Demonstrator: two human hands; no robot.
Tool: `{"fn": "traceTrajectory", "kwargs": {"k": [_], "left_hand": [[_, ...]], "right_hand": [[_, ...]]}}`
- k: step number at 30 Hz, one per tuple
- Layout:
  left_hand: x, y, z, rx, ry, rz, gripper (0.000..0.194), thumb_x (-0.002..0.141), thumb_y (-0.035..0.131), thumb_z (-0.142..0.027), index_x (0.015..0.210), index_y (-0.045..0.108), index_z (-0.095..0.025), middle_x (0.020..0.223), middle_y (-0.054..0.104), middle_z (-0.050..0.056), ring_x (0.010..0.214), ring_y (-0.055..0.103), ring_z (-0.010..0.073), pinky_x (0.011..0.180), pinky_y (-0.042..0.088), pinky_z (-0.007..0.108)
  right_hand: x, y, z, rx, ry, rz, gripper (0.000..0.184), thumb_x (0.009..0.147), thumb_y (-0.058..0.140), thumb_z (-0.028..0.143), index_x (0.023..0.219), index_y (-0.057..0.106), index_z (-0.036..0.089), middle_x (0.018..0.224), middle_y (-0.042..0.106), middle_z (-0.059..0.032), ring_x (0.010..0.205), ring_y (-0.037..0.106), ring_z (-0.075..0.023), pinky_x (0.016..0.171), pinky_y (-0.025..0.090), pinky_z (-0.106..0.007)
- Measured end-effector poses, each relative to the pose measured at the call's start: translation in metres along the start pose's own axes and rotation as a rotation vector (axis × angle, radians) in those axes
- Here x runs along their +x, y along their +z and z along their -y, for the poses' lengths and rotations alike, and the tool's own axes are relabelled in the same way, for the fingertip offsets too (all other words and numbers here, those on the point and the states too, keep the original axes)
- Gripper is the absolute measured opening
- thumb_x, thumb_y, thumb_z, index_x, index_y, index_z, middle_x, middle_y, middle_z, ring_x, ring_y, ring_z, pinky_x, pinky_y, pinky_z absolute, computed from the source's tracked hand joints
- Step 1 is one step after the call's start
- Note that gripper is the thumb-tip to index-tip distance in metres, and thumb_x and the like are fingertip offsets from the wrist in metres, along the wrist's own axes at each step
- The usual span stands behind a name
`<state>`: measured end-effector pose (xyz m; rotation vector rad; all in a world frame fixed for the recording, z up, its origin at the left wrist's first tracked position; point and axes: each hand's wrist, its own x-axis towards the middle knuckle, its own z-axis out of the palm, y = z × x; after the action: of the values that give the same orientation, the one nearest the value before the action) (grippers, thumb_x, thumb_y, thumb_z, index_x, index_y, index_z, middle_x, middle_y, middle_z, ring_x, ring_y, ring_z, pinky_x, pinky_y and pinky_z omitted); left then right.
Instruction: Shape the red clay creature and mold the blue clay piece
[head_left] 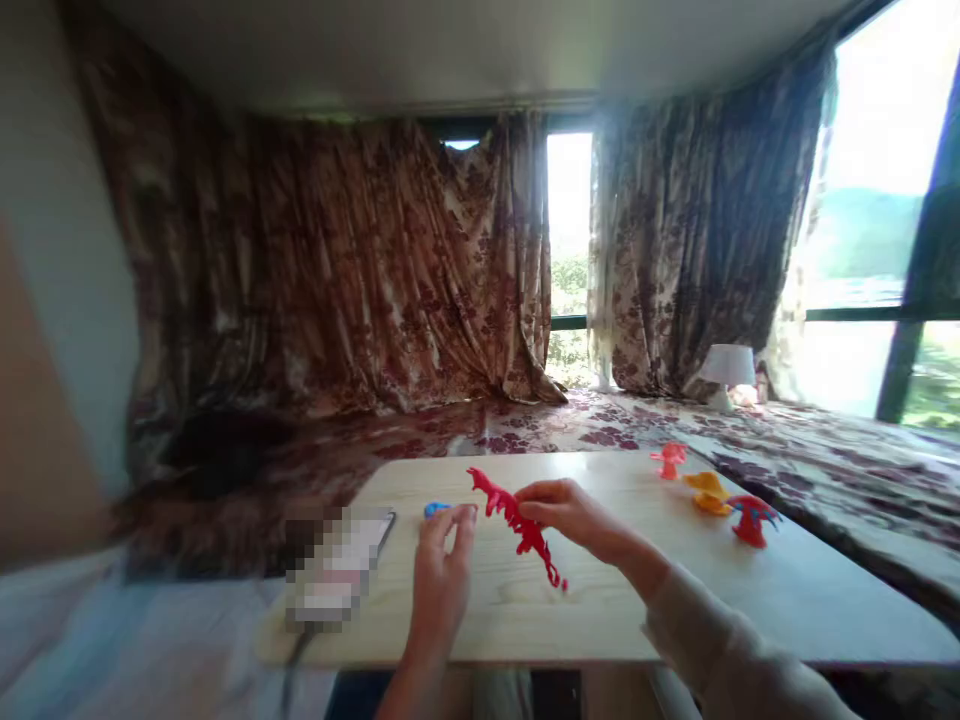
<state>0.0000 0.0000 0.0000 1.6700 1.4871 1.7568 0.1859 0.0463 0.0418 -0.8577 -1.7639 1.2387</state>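
Observation:
My right hand (574, 515) pinches a long, spiky red plastic figure, dragon-like in outline (517, 515), by its upper middle. The figure hangs slantwise above the table, its narrow looped end pointing down to the right. Left of it, my left hand (444, 570) is raised with thumb and fingers curled toward each other at the tips. Whether something small sits between those fingertips I cannot make out. Just behind them lies a small blue object (436, 509), partly hidden by the fingers.
On the right side of the pale wooden table (600, 620) stand a coral figure (671, 460), a yellow one (709, 493) and a red-and-blue one (752, 520). A blurred-out flat device (341, 570) with a cable is at the left. Behind are a white lamp (727, 366) and patterned curtains (375, 260).

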Motion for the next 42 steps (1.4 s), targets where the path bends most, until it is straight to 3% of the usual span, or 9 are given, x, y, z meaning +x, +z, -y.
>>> {"fn": "traceTrajectory", "kwargs": {"k": [6, 13, 21, 27, 29, 37, 42], "left_hand": [[0.002, 0.008, -0.001, -0.002, 0.079, 0.02, 0.029, 0.078, 0.057, -0.04, 0.084, 0.071, -0.017, 0.087, 0.072, 0.01, 0.087, 0.064, 0.0266, 0.086, 0.047, 0.045], [0.001, 0.002, -0.006, 0.055, 0.204, -0.023, 0.023, 0.084, 0.05, -0.034, 0.087, 0.068, -0.02, 0.088, 0.07, 0.007, 0.091, 0.06, 0.0253, 0.092, 0.042, 0.047], [0.003, 0.005, -0.001, 0.118, 0.251, -0.049, 0.019, 0.083, 0.053, -0.032, 0.078, 0.068, -0.021, 0.079, 0.07, 0.006, 0.083, 0.06, 0.0252, 0.089, 0.042, 0.048], [-0.003, -0.004, 0.014, 0.101, 0.167, -0.15, 0.032, 0.082, 0.052, -0.041, 0.094, 0.07, -0.016, 0.091, 0.073, 0.012, 0.089, 0.064, 0.0283, 0.087, 0.048, 0.049], [-0.012, -0.01, 0.02, 0.084, 0.134, -0.184, 0.036, 0.083, 0.05, -0.042, 0.095, 0.069, -0.015, 0.094, 0.073, 0.014, 0.091, 0.065, 0.0287, 0.086, 0.05, 0.047], [-0.045, -0.018, 0.038, -0.015, -0.06, -0.195, 0.04, 0.08, 0.052, -0.049, 0.094, 0.071, -0.016, 0.094, 0.072, 0.012, 0.089, 0.066, 0.0275, 0.086, 0.053, 0.043], [-0.049, -0.02, 0.048, -0.057, -0.13, -0.14, 0.044, 0.078, 0.054, -0.052, 0.096, 0.071, -0.016, 0.098, 0.071, 0.012, 0.093, 0.065, 0.0281, 0.089, 0.051, 0.042]], "right_hand": [[-0.003, 0.003, 0.001, -0.004, -0.006, 0.025, 0.028, 0.069, 0.071, 0.037, 0.081, 0.074, 0.012, 0.069, 0.067, -0.0022, 0.062, 0.054, -0.0127, 0.064, 0.043, -0.029], [-0.006, 0.007, 0.01, 0.003, 0.028, 0.092, 0.034, 0.069, 0.07, 0.042, 0.082, 0.075, 0.011, 0.067, 0.066, -0.0025, 0.059, 0.056, -0.0124, 0.063, 0.047, -0.029], [0.001, 0.011, -0.007, -0.208, -0.019, 0.004, 0.026, 0.075, 0.062, 0.031, 0.085, 0.075, 0.011, 0.07, 0.069, -0.0037, 0.06, 0.057, -0.0139, 0.058, 0.046, -0.027], [0.016, -0.002, -0.021, -0.597, -0.11, -0.283, 0.026, 0.081, 0.05, 0.018, 0.092, 0.074, 0.015, 0.088, 0.068, -0.0085, 0.082, 0.06, -0.0207, 0.076, 0.044, -0.033], [0.02, -0.007, -0.027, -0.728, -0.129, -0.326, 0.026, 0.081, 0.051, 0.016, 0.089, 0.075, 0.018, 0.089, 0.067, -0.0087, 0.088, 0.058, -0.0227, 0.081, 0.041, -0.034], [0.026, 0.003, -0.054, -0.985, -0.156, -0.205, 0.025, 0.081, 0.053, 0.014, 0.083, 0.076, 0.023, 0.086, 0.07, -0.0058, 0.085, 0.06, -0.0201, 0.078, 0.04, -0.028], [0.026, -0.003, -0.052, -0.978, -0.165, -0.196, 0.024, 0.081, 0.056, 0.018, 0.096, 0.074, 0.02, 0.093, 0.07, -0.0075, 0.087, 0.062, -0.021, 0.077, 0.043, -0.028]]}}
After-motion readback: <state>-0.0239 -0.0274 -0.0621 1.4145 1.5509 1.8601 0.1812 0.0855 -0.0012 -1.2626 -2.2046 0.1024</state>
